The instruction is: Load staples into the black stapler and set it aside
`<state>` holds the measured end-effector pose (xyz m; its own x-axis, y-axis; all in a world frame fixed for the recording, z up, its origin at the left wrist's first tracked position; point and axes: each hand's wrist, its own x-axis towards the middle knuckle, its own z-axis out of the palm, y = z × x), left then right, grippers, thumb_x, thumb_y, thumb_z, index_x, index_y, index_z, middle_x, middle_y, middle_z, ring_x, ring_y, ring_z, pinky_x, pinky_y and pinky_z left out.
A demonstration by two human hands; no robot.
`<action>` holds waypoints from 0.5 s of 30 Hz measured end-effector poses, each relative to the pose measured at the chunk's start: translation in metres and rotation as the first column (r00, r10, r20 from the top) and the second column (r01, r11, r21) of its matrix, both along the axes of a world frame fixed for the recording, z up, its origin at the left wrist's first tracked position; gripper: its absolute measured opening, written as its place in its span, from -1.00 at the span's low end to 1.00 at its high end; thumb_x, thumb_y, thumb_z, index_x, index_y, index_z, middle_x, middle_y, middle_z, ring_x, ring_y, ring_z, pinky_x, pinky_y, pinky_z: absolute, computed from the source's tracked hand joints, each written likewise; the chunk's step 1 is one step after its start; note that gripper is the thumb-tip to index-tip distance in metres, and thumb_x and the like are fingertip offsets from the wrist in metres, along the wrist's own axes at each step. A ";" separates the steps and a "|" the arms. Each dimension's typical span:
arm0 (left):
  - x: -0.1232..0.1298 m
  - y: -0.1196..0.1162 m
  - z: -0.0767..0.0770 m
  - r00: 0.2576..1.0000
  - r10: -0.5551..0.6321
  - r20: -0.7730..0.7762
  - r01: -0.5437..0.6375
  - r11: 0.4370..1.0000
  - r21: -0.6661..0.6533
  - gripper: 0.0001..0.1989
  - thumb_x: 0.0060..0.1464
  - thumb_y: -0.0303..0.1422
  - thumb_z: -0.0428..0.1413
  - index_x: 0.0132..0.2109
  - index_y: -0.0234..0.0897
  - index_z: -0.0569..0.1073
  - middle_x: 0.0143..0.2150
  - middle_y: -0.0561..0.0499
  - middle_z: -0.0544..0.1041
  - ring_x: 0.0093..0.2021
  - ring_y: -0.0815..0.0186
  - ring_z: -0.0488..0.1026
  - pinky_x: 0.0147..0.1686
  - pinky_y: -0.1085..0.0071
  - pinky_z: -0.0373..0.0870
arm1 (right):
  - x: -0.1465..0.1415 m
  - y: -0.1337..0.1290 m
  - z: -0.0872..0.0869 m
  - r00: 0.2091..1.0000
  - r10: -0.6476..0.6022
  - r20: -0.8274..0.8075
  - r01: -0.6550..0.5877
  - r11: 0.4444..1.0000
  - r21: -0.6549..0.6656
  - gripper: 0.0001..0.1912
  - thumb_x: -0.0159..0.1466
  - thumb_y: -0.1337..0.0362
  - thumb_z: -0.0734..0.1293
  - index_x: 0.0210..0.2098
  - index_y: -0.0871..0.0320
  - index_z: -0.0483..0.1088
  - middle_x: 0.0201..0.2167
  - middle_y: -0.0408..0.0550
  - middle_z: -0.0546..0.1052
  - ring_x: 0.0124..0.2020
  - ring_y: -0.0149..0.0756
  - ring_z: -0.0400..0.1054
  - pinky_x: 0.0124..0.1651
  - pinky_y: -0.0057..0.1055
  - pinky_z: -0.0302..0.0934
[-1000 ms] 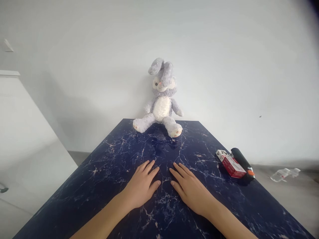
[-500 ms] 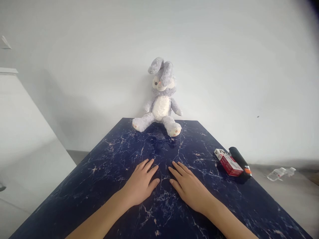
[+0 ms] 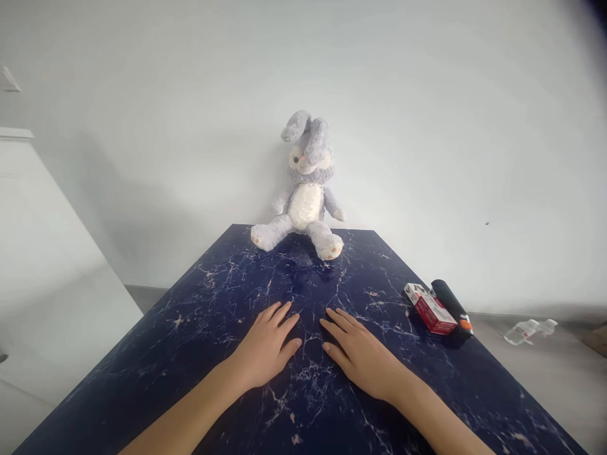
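The fingers (image 3: 269,311) of your left hand (image 3: 262,354) are released and slightly spread, palm down, and hold no object. The fingers (image 3: 340,322) of your right hand (image 3: 367,363) are likewise released and grasp nothing. Both hands appear to rest on the dark blue, marble-patterned counter (image 3: 303,411), apart from each other, thumbs inward. Judged from this posture, the step in hand is a neutral rest position; any grasp from here calls for lifting the palm and clearing the surface first. The plush rabbit (image 3: 306,205) is located ahead of both hands, well apart from them, at the far edge of the counter. It sits upright in front of the wall (image 3: 417,126); contact between its back and the wall cannot be confirmed. Its fur is pale grey, its belly white, its legs splayed forward with small tan pads on the soles. One ear flops sideways; the other hangs over the front of the head and hides one eye. The red and white box (image 3: 434,314) lies beyond your right hand, near the right edge, with the black cylinder (image 3: 446,298) just beside it, orange near one end. Clear plastic bottles (image 3: 520,330) lie on the floor (image 3: 535,366), right of the counter.
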<state>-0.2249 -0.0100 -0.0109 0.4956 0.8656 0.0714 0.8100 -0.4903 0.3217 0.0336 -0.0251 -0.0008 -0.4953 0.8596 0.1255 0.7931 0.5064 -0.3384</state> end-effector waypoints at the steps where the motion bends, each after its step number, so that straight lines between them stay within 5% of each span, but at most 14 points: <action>1: 0.000 0.000 0.001 1.000 0.000 -0.004 0.000 1.000 -0.002 -0.41 0.33 0.05 -0.25 0.40 0.02 0.10 0.48 0.06 -0.07 0.45 -0.08 -0.17 0.32 -0.18 -0.02 | 0.003 0.002 0.003 1.000 0.007 -0.010 -0.007 1.000 0.026 -0.48 0.42 0.01 0.09 0.28 0.02 0.27 0.34 -0.04 0.25 0.38 -0.01 0.02 0.35 0.01 0.03; 5: -0.001 -0.001 -0.001 1.000 -0.005 -0.016 0.004 1.000 -0.028 -0.40 0.32 0.06 -0.25 0.41 0.02 0.07 0.48 0.05 -0.09 0.45 -0.09 -0.18 0.33 -0.20 -0.05 | 0.032 0.016 0.023 0.980 -0.162 -0.116 0.192 0.922 0.337 -0.58 0.40 0.08 0.16 0.13 0.09 0.41 0.12 -0.01 0.50 0.36 0.03 0.01 0.31 0.04 0.06; 8: 0.001 0.000 0.000 1.000 -0.009 0.012 0.009 1.000 -0.006 -0.42 0.33 0.03 -0.21 0.41 0.03 0.07 0.47 0.04 -0.03 0.44 -0.11 -0.11 0.30 -0.21 0.01 | 0.070 0.024 0.041 0.831 -0.505 -0.233 0.551 0.688 0.473 -0.51 0.37 0.02 0.14 0.15 0.15 0.35 0.08 0.09 0.51 0.32 0.10 0.04 0.32 0.10 -0.03; 11: 0.000 0.001 0.015 0.993 0.016 0.120 -0.036 0.986 0.165 -0.51 0.36 -0.10 -0.16 0.36 0.01 0.18 0.40 0.03 0.19 0.39 0.02 0.09 0.30 -0.07 0.11 | 0.114 0.030 0.048 0.539 -0.815 -0.210 0.826 0.463 0.321 -0.29 0.34 -0.15 0.04 0.28 0.18 0.17 0.22 0.23 0.35 0.32 0.19 0.02 0.29 0.15 -0.04; 13: -0.007 0.003 0.030 0.971 0.051 0.235 -0.128 0.937 0.325 -0.58 0.36 -0.21 -0.14 0.29 -0.05 0.30 0.30 0.02 0.35 0.31 0.11 0.23 0.29 0.05 0.17 | 0.142 0.034 0.043 0.413 -0.901 -0.133 0.906 0.391 0.161 -0.16 0.29 -0.26 0.00 0.32 0.21 0.12 0.26 0.34 0.28 0.29 0.35 0.06 0.20 0.24 0.04; 15: -0.022 0.005 0.043 0.923 0.105 0.370 -0.267 0.867 0.421 -0.64 0.35 -0.24 -0.11 0.18 -0.12 0.39 0.18 -0.02 0.46 0.20 0.13 0.36 0.22 0.13 0.28 | 0.168 0.039 0.035 0.368 -0.926 -0.084 0.930 0.367 0.026 -0.07 0.24 -0.32 0.01 0.32 0.26 0.12 0.21 0.49 0.31 0.19 0.42 0.21 0.08 0.24 0.16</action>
<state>-0.2471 -0.0049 0.0325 0.2068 0.7673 0.6071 0.7896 -0.4972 0.3595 0.2015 0.0139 0.0339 0.6179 0.7632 0.1893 0.7604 -0.5187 -0.3909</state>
